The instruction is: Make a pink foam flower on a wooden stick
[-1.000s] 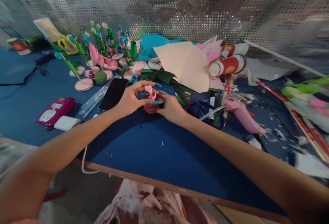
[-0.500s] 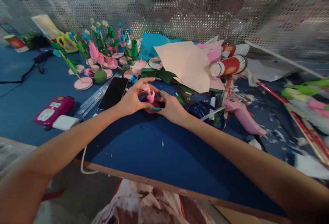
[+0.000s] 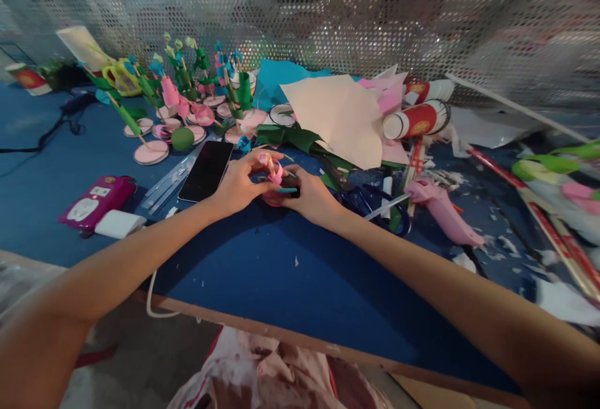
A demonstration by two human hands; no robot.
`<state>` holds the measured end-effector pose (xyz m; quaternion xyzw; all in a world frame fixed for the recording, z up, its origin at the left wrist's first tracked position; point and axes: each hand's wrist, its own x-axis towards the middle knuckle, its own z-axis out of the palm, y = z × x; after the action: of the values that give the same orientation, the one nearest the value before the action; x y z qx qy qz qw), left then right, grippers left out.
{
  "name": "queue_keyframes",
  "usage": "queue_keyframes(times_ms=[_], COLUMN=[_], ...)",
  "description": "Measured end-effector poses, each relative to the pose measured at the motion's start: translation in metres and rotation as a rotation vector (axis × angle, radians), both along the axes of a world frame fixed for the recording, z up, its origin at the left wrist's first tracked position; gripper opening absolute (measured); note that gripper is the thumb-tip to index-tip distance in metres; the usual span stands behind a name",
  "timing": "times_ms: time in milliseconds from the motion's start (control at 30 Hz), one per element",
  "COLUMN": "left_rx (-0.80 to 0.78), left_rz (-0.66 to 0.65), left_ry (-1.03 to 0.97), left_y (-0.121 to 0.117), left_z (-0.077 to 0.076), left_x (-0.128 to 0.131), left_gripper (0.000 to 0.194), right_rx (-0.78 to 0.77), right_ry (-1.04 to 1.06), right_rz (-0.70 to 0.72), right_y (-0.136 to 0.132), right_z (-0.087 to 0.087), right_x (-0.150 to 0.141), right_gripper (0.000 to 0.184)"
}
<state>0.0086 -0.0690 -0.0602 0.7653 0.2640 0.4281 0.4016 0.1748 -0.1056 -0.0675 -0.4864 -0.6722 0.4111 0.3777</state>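
Note:
A small pink paper flower piece (image 3: 275,175) on a thin stick stands between my two hands, over the blue table. From its left side my left hand (image 3: 241,181) curls round it, thumb and fingers closed in on the piece. My right hand (image 3: 307,195) grips it low down from the right, blue-green nails pressed near its base. Fingers hide most of the lower part. Just left of my left hand lies a black phone (image 3: 206,170). Blue-handled scissors (image 3: 359,201) are to the right of my right hand.
Paper flowers on round bases (image 3: 151,152) crowd the back left. Coloured paper sheets (image 3: 335,115) and paper cups (image 3: 417,119) lie behind. A pink glue gun (image 3: 443,209) rests at right among scraps. A purple power socket (image 3: 98,202) with a white plug sits at left.
Both hands stay in nearly the same place around the pink piece. The piece's top has shifted slightly, and the left index finger has bent down closer over it.

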Motion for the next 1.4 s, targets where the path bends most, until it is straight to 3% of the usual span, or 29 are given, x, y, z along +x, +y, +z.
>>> queue_keyframes(times_ms=[200,333,600,933,1067,1267,1400], left_rx=[0.052,0.021,-0.002,0.149,0.145,0.112,0.129], left_rz=[0.009,0.023,0.054,0.121,0.109,0.107,0.1], left_ry=[-0.015,0.001,0.046,0.197,0.189,0.194,0.195], left_y=[-0.001,-0.001,-0.001,-0.002,-0.003,-0.004,-0.003], left_z=[-0.001,-0.001,-0.001,0.0,0.0,0.0,-0.001], left_x=[0.0,0.0,0.007,0.006,0.007,0.008,0.008], left_gripper=[0.044,0.036,0.026,0.012,0.011,0.013,0.015], right_rx=[0.026,0.017,0.04,0.083,0.071,0.075,0.092], right_ry=[0.007,0.019,-0.087,-0.119,-0.12,-0.071,-0.072], right_rz=[-0.002,0.006,-0.033,-0.049,-0.05,-0.052,-0.057], right_y=[0.001,0.002,0.0,-0.002,-0.002,0.002,0.004], right_z=[-0.005,-0.008,0.002,0.004,0.004,-0.002,-0.004], right_x=[0.0,0.0,0.002,0.002,0.003,0.005,0.006], right_gripper=[0.043,0.045,0.048,0.043,0.048,0.037,0.039])
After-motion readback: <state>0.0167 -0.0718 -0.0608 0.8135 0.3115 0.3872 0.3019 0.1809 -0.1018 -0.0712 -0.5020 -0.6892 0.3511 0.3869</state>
